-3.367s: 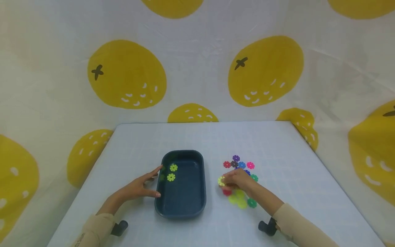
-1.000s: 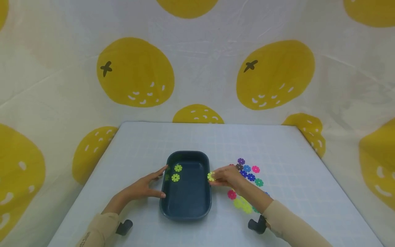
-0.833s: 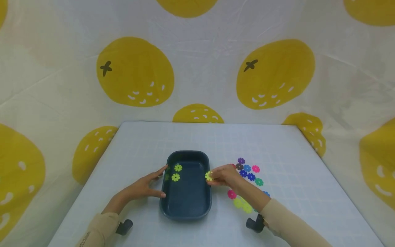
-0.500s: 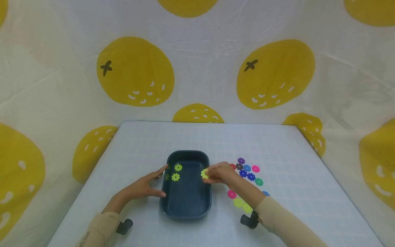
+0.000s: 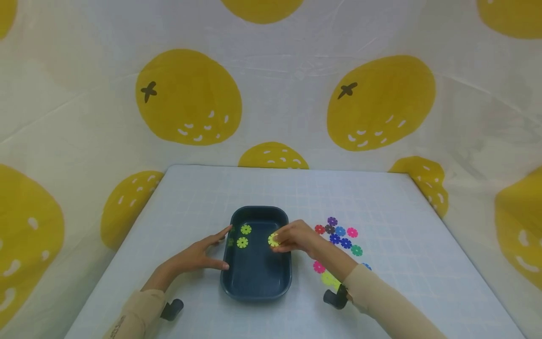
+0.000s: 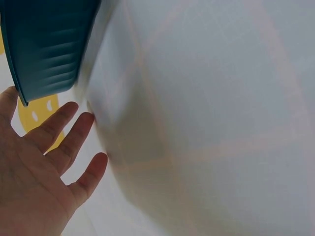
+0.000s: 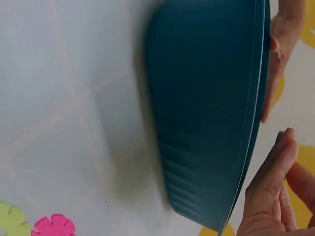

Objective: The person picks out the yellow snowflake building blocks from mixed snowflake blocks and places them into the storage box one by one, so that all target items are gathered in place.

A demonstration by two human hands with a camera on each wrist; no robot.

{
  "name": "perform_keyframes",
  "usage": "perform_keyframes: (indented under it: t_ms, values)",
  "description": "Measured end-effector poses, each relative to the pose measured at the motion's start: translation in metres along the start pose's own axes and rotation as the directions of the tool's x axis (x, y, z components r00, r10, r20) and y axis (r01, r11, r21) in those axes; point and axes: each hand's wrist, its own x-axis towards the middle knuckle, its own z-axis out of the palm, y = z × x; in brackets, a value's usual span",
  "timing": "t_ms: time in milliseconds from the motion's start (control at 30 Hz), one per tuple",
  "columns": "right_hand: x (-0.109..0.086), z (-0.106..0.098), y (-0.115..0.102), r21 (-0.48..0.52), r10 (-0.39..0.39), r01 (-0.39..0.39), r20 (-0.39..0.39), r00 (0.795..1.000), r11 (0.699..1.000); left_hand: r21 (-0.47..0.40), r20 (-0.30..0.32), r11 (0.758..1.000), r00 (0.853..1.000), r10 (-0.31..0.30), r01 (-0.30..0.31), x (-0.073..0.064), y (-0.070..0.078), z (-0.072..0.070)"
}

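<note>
A dark blue-green tray (image 5: 256, 282) stands on the table, with two yellow notched plastic discs (image 5: 242, 242) lying in it towards its left side. Another yellow notched disc (image 5: 273, 240) is pinched between thumb and fingers of my right hand (image 5: 298, 235), over the right part of the tray. My left hand (image 5: 192, 258) touches the tray's left rim, thumb and fingers spread. In the left wrist view its fingers (image 6: 74, 142) look straight beside the tray wall (image 6: 54, 54). The right wrist view shows the tray's outer side (image 7: 206, 108) but hides the held disc.
Right of the tray lie several loose notched discs: purple (image 5: 332, 221), red (image 5: 319, 229), blue (image 5: 340, 231), pink (image 5: 352, 232), green (image 5: 356, 250). More yellow ones (image 5: 328, 278) lie partly under my right forearm. A fruit-print cloth (image 5: 279, 94) hangs behind the table.
My right hand has picked the yellow disc from the group on the right and moved left with it, across the tray's right rim. The left hand keeps its place at the tray.
</note>
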Motion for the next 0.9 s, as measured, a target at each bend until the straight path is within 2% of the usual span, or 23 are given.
perform_keyframes:
  t_ms: [200, 533, 900]
  values:
    - [-0.001, 0.006, -0.002, -0.016, -0.006, 0.007, 0.055, 0.998, 1.000, -0.003, -0.002, 1.000, 1.000, 0.000, 0.000, 0.000, -0.001, 0.001]
    - [0.002, 0.014, -0.008, -0.073, 0.009, -0.004, 0.079, 0.997, 0.997, 0.024, -0.005, 1.000, 1.000, -0.009, 0.009, 0.001, 0.001, 0.000]
    - [0.006, 0.018, -0.015, -0.149, 0.033, -0.013, 0.128, 0.991, 0.989, 0.012, -0.007, 0.999, 0.999, -0.043, 0.043, 0.002, 0.001, 0.003]
